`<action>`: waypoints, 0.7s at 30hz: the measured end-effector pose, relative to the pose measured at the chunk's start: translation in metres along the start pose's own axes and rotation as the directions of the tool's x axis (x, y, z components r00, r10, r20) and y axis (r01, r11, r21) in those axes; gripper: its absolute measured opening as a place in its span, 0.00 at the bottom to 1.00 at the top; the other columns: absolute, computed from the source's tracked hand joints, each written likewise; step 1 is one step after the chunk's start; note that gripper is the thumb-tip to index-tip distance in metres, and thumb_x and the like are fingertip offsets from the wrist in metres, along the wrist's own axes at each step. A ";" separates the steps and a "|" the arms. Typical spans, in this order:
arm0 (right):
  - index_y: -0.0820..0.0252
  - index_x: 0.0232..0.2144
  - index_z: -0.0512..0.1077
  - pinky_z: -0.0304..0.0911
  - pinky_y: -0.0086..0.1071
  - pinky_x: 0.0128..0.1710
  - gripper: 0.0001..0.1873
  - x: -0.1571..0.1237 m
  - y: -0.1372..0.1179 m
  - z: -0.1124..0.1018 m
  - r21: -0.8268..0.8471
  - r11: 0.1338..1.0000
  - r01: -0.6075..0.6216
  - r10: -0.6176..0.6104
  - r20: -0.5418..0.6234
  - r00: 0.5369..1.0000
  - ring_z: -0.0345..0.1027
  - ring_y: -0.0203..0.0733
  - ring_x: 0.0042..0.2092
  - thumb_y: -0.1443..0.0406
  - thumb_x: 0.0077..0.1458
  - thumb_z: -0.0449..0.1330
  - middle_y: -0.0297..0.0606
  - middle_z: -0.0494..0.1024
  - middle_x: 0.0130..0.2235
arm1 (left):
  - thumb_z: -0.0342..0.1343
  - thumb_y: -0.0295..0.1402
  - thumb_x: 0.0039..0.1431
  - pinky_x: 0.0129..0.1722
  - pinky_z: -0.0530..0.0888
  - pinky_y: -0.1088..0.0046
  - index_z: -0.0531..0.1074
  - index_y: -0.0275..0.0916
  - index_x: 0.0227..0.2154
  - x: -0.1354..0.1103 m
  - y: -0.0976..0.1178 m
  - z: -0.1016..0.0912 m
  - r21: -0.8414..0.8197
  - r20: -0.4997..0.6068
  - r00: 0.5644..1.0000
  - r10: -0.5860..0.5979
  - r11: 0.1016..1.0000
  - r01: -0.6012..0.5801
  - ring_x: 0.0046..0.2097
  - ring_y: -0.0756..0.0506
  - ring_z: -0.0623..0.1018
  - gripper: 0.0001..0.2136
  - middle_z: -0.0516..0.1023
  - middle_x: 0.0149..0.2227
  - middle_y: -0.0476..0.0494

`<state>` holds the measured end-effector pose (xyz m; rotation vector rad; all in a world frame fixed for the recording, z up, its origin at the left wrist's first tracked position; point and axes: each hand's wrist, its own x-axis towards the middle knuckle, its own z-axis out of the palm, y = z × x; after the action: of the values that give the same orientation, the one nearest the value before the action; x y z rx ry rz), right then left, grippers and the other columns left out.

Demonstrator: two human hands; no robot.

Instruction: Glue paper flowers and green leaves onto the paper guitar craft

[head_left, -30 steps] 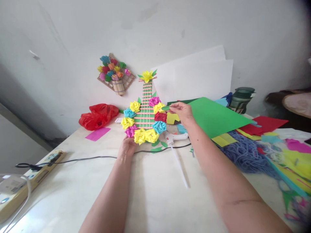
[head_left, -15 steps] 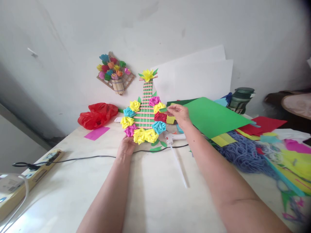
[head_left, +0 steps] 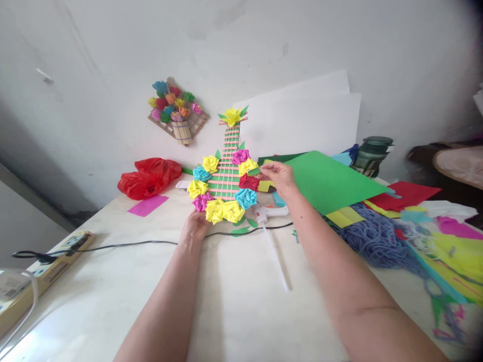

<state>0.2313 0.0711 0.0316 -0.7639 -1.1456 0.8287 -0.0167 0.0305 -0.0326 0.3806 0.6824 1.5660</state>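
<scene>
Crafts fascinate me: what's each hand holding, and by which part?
The left hand holds the flower-trimmed guitar by its lower left edge; the right hand pinches a green leaf by its right-hand end.

Behind the left hand [head_left: 194, 229], the bare left forearm [head_left: 164, 294] broadens, while the bare right forearm [head_left: 330, 261] carries a small round spot [head_left: 301, 217] a little behind the right hand [head_left: 279, 177] and, much farther back, a thin crosswise crease [head_left: 372, 308].

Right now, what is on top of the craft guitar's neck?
A yellow flower sits at the top of the craft guitar, with green leaves beside it. It covers the middle of the pink crosspiece; what lies beneath cannot be seen.
</scene>
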 end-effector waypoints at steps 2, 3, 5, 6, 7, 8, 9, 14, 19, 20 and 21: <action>0.60 0.21 0.70 0.72 0.35 0.30 0.18 0.001 0.000 -0.001 -0.017 1.000 0.004 -0.004 0.005 1.000 0.72 0.37 0.24 0.55 0.29 0.69 0.29 0.73 0.21 | 0.44 0.11 0.38 0.40 0.76 0.69 0.70 0.35 0.42 -0.001 0.000 0.001 0.001 -0.005 1.000 -0.003 1.000 0.003 0.35 0.46 0.78 0.26 0.77 0.35 0.44; 0.60 0.21 0.70 0.72 0.35 0.30 0.18 0.001 0.000 -0.002 -0.027 1.000 0.005 -0.005 0.007 1.000 0.72 0.37 0.24 0.55 0.29 0.69 0.29 0.73 0.21 | 0.44 0.11 0.39 0.40 0.76 0.68 0.70 0.35 0.42 -0.001 0.000 0.001 0.003 -0.007 1.000 -0.003 1.000 0.003 0.35 0.46 0.78 0.26 0.77 0.35 0.43; 0.60 0.21 0.71 0.72 0.35 0.30 0.18 0.001 0.000 -0.003 -0.038 0.999 0.007 -0.007 0.012 1.000 0.72 0.37 0.24 0.55 0.30 0.69 0.30 0.74 0.21 | 0.44 0.11 0.39 0.40 0.75 0.68 0.70 0.34 0.41 0.000 0.000 0.001 0.007 -0.009 1.000 -0.003 1.000 0.003 0.35 0.46 0.78 0.25 0.77 0.35 0.42; 0.60 0.21 0.71 0.72 0.35 0.30 0.18 0.001 0.001 -0.003 -0.038 0.999 0.008 -0.007 0.016 1.000 0.72 0.37 0.24 0.55 0.30 0.69 0.30 0.74 0.21 | 0.45 0.11 0.39 0.39 0.75 0.68 0.71 0.33 0.41 0.000 0.000 0.000 0.010 -0.008 1.000 -0.002 1.000 0.002 0.35 0.46 0.78 0.25 0.77 0.35 0.42; 0.60 0.22 0.71 0.72 0.35 0.30 0.18 0.001 0.001 -0.003 -0.037 0.999 0.009 -0.008 0.021 1.000 0.72 0.38 0.24 0.55 0.30 0.69 0.31 0.74 0.21 | 0.45 0.11 0.39 0.39 0.75 0.69 0.71 0.33 0.40 0.000 0.000 0.000 0.012 -0.007 1.000 -0.001 1.000 0.001 0.35 0.46 0.78 0.24 0.77 0.35 0.41; 0.60 0.22 0.71 0.72 0.35 0.30 0.18 0.001 0.002 -0.003 -0.036 0.999 0.010 -0.010 0.023 1.000 0.72 0.38 0.24 0.55 0.30 0.69 0.31 0.74 0.21 | 0.45 0.11 0.39 0.39 0.76 0.69 0.71 0.32 0.40 0.000 0.000 0.000 0.015 -0.007 1.000 -0.001 1.000 0.001 0.35 0.46 0.78 0.24 0.77 0.35 0.41; 0.60 0.21 0.71 0.72 0.34 0.30 0.18 0.001 0.002 -0.004 -0.038 0.999 0.011 -0.010 0.023 1.000 0.72 0.38 0.24 0.55 0.30 0.69 0.31 0.74 0.21 | 0.45 0.11 0.39 0.39 0.76 0.69 0.71 0.32 0.40 0.001 0.001 0.000 0.017 -0.008 1.000 -0.001 1.000 0.001 0.34 0.46 0.78 0.23 0.77 0.35 0.41; 0.60 0.19 0.71 0.71 0.34 0.28 0.18 0.001 0.001 -0.003 -0.074 0.996 0.041 -0.040 0.015 0.999 0.72 0.39 0.23 0.54 0.29 0.68 0.29 0.73 0.20 | 0.45 0.11 0.39 0.39 0.75 0.69 0.71 0.33 0.40 0.001 0.001 -0.002 0.007 0.011 1.000 -0.001 1.000 0.001 0.35 0.46 0.78 0.24 0.77 0.37 0.41; 0.59 0.19 0.71 0.71 0.36 0.28 0.17 0.001 -0.001 -0.003 -0.120 0.986 0.113 -0.109 0.040 0.993 0.72 0.40 0.24 0.53 0.32 0.67 0.30 0.72 0.19 | 0.44 0.11 0.39 0.39 0.76 0.68 0.71 0.33 0.39 0.000 0.001 -0.002 0.007 0.020 1.000 -0.002 1.000 0.002 0.34 0.45 0.78 0.23 0.77 0.35 0.41; 0.59 0.19 0.71 0.71 0.36 0.28 0.16 0.001 -0.001 -0.003 -0.132 0.983 0.126 -0.119 0.053 0.991 0.73 0.41 0.24 0.53 0.33 0.67 0.30 0.72 0.19 | 0.44 0.11 0.39 0.38 0.76 0.68 0.71 0.33 0.39 0.000 0.001 -0.001 0.008 0.016 1.000 -0.005 1.000 0.005 0.34 0.46 0.78 0.23 0.77 0.34 0.42; 0.60 0.20 0.71 0.71 0.35 0.28 0.16 0.002 -0.001 -0.003 -0.144 0.980 0.138 -0.130 0.065 0.989 0.73 0.41 0.24 0.53 0.34 0.66 0.30 0.72 0.19 | 0.44 0.11 0.39 0.38 0.76 0.68 0.71 0.33 0.39 0.000 0.001 -0.001 0.008 0.012 1.000 -0.008 1.000 0.008 0.34 0.46 0.78 0.23 0.77 0.34 0.42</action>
<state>0.2349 0.0719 0.0323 -0.7803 -1.3043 0.6606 -0.0182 0.0302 -0.0325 0.3923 0.6803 1.5531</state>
